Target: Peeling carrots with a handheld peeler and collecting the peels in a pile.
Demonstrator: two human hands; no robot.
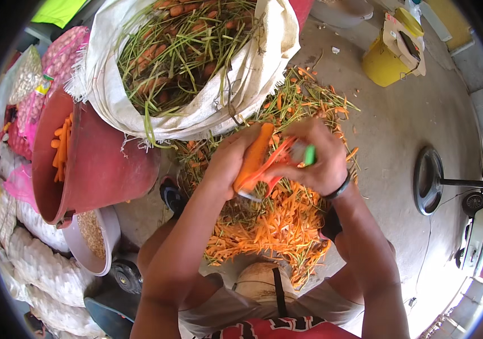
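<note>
My left hand (230, 159) is closed around a carrot (255, 154), tilted with one end up. My right hand (322, 156) grips a vegetable peeler (277, 161) with an orange-red frame; its metal end lies by the carrot's lower end. A green piece (310, 155) shows between my right fingers, which are blurred. Beneath both hands, carrot peelings (279, 222) and cut green stalks (292, 99) lie heaped on the floor. Above them stands a white woven sack (241, 99), rolled open, full of unpeeled carrots (148, 57) and stalks.
At the left, a red tub (110, 161) holds peeled carrots (61, 148), near a pale basin (112, 237) of small pieces. Filled sacks (46, 262) line the far left. A yellow bucket (383, 61) stands upper right; a fan's round base (429, 180) is at the right.
</note>
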